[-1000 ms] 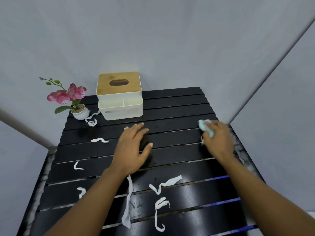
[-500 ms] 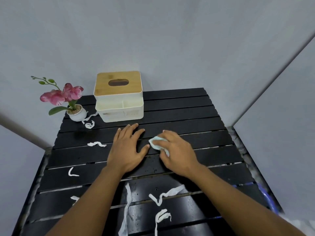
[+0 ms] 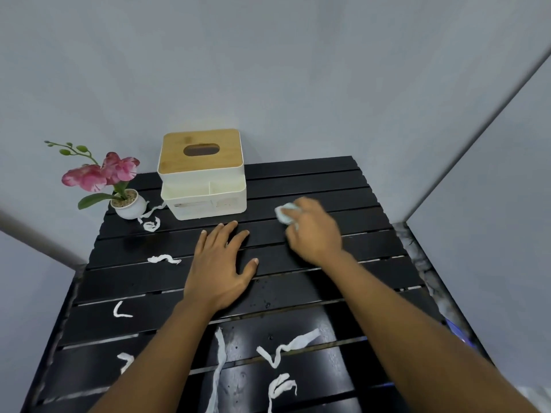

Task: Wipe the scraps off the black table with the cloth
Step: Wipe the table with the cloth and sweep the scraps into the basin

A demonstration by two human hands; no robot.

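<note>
The black slatted table [image 3: 322, 186] fills the lower view. My right hand [image 3: 314, 231] presses a small pale blue cloth [image 3: 286, 213] onto the far slats, just right of the tissue box. My left hand [image 3: 222, 268] lies flat on the table's middle, fingers spread, holding nothing. White paper scraps are scattered about: a curl [image 3: 163, 259] left of my left hand, a hook-shaped bit [image 3: 120, 311], a long strip [image 3: 219, 368] under my left forearm, a V-shaped strip [image 3: 286, 348], and a twisted piece [image 3: 280, 387] near the front.
A white tissue box with a wooden lid [image 3: 202, 174] stands at the back left of the table. A small white pot with a pink orchid [image 3: 126, 204] sits at the back left corner, scraps [image 3: 151, 223] beside it. Grey walls close in behind and right.
My right hand swept the cloth from the right edge leftward to my left hand, then back up and right toward the tissue box. My left hand stayed flat in place.
</note>
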